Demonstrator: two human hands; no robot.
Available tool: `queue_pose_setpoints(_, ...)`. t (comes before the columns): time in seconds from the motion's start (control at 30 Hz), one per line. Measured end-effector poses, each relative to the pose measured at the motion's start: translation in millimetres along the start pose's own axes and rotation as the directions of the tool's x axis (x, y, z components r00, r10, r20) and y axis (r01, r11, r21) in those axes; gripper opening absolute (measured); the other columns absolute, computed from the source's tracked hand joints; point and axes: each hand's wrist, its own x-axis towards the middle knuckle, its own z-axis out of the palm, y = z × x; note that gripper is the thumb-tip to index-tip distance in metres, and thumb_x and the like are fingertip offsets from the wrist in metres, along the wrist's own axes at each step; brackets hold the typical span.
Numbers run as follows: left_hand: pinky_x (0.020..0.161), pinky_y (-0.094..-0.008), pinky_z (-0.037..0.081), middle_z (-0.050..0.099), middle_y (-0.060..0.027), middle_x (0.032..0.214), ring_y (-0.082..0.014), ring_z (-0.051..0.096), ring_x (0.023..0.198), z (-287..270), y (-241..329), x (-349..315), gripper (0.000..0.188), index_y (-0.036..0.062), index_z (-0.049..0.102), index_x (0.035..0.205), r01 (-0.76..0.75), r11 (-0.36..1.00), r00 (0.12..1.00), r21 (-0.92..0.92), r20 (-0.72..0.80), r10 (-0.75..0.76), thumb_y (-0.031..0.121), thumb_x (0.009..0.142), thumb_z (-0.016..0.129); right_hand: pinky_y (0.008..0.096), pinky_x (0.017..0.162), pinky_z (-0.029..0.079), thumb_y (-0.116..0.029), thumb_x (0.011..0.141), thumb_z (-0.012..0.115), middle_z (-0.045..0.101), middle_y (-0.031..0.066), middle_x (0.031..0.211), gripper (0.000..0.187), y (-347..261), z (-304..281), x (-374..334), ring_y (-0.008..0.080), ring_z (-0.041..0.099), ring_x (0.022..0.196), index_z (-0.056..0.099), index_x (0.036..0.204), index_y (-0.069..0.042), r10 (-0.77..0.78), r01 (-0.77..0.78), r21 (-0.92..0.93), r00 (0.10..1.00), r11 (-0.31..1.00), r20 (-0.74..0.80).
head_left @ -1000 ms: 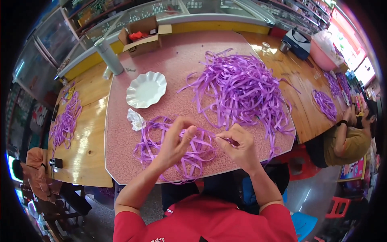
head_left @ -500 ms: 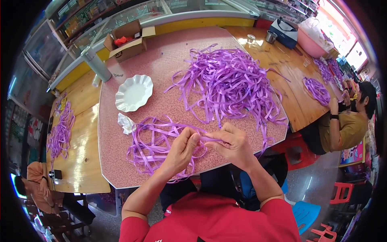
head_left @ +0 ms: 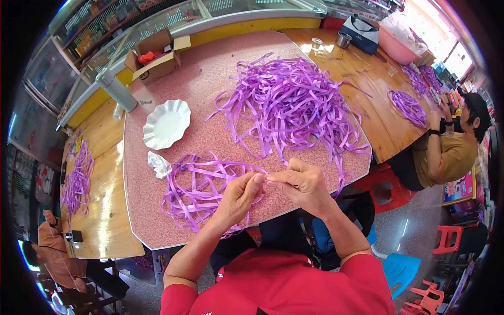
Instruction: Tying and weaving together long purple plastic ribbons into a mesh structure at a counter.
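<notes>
Where 2 hands (head_left: 237, 198) (head_left: 303, 186) meet | purple ribbon (head_left: 244, 164) pinched between | heap (head_left: 294, 105) beyond

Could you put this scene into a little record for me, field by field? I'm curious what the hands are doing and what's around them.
Left hand: fingertips pinched on purple ribbon
Right hand: pinching ribbon too, fingertips close to the left's
Near the left hand: loose ribbon tangle
Beyond the hands: larger ribbon heap
Table: pink, speckled
Left part of table: white fluted dish, crumpled white paper
Far left corner: open cardboard box, pale upright bottle
</notes>
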Motion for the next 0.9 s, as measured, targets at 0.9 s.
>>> queue_pose_setpoints(0.9,0.087,-0.0403,0.049,0.067,-0.0115,0.107,-0.0267,0.061,0.100,4.5,-3.0,-9.9,0.021,0.0048,0.061,0.095,-0.482,0.713,0.767,0.510,-0.149,0.624,-0.007,0.081,0.072,0.0199,0.059,0.039,-0.014,0.094,0.072,0.061,-0.0030,0.078,0.013,-1.1,29.2,-17.4,0.0012,0.051,0.072,0.071,0.094,0.000,0.446,-0.432,0.528,0.888,0.731,0.108)
